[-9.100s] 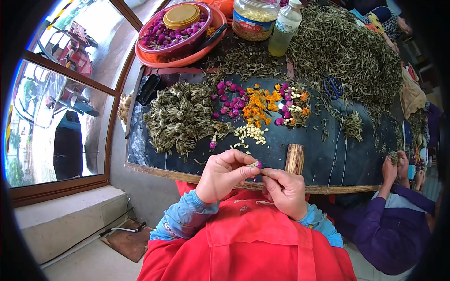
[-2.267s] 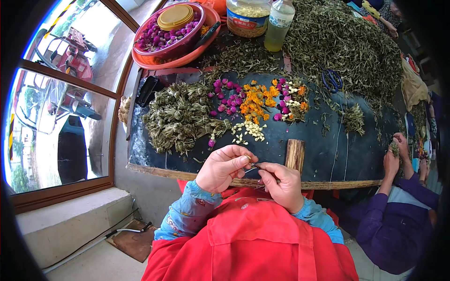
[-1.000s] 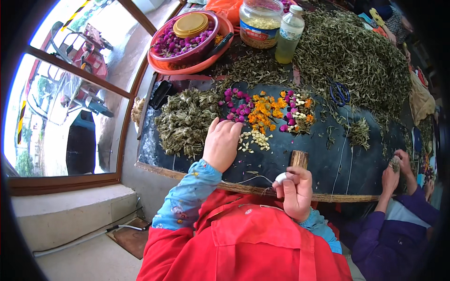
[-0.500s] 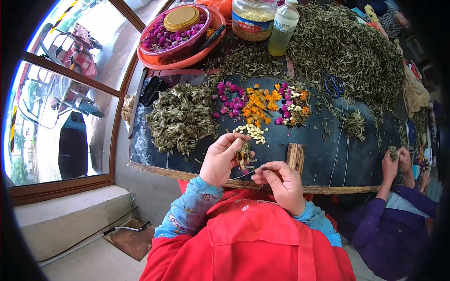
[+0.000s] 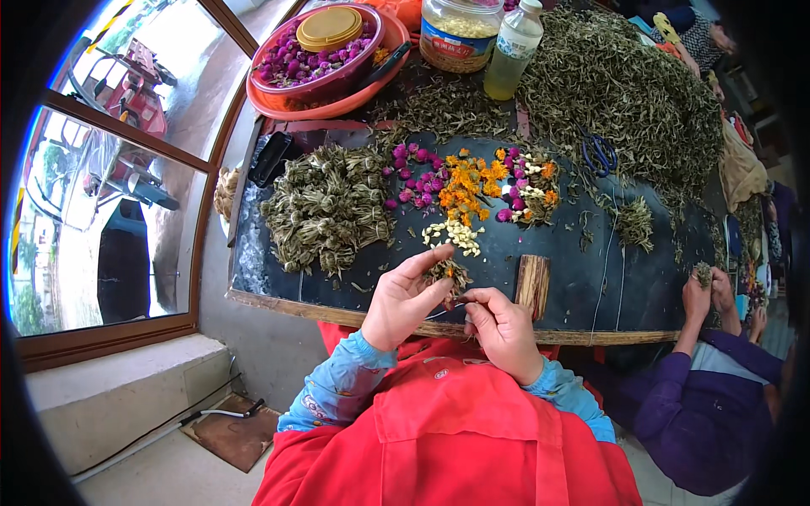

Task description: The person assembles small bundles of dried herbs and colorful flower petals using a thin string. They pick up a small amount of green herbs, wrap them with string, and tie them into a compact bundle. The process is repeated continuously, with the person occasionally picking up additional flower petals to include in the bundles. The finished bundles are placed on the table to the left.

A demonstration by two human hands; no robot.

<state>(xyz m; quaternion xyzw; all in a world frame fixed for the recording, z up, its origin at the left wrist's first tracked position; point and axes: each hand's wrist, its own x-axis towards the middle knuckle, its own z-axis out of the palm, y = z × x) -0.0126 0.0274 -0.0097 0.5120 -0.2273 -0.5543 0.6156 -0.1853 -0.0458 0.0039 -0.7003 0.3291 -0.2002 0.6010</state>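
Note:
Over the table's front edge, my left hand [image 5: 403, 302] holds a small bundle of dried leaves [image 5: 456, 275] between thumb and fingers, with a bit of orange flower showing in it. Right beside it, my right hand [image 5: 506, 336] is closed in a pinch at the bundle's lower end. A thin white thread [image 5: 435, 314] runs below the bundle to those fingertips. Beyond my hands lie small piles of pale yellow buds [image 5: 456, 239], orange flowers [image 5: 469, 187] and purple globe flowers [image 5: 415, 179].
Tied leaf bundles [image 5: 327, 211] are heaped at left. A wooden block [image 5: 532, 287] stands near my right hand. Blue-handled scissors [image 5: 600, 155], a bottle [image 5: 514, 52], a jar [image 5: 458, 35], a flower basin [image 5: 371, 63] and a large leaf heap [image 5: 624, 93] lie farther back. A co-worker's hands [image 5: 707, 291] are at right.
My left fingers have opened out somewhat around the bundle, which now shows its orange flower. My right hand has drawn slightly closer to the bundle's lower end.

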